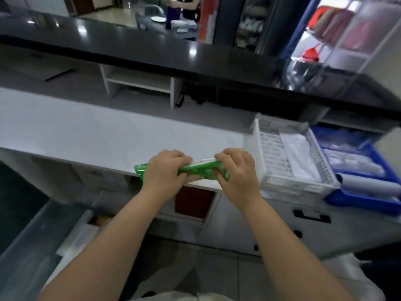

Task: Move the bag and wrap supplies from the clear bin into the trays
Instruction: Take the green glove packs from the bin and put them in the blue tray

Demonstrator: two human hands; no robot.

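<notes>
A long green packet (pixel 200 169) is held level above the front edge of the white counter (pixel 86 131). My left hand (pixel 162 171) grips its left part and my right hand (pixel 237 172) grips its right end. To the right stands a white slatted tray (pixel 271 153) with white folded bags inside. Beyond it sits a blue tray (pixel 358 198) with clear bags and white rolls. The clear bin (pixel 28 242) is low at the left, below counter height, with pale plastic items in it.
A black raised counter (pixel 173 53) runs across the back. Under it is a white open shelf (pixel 138 81). Grey cabinet drawers (pixel 303 227) sit below the trays. A wire rack (pixel 338 40) with cloths stands at the far right.
</notes>
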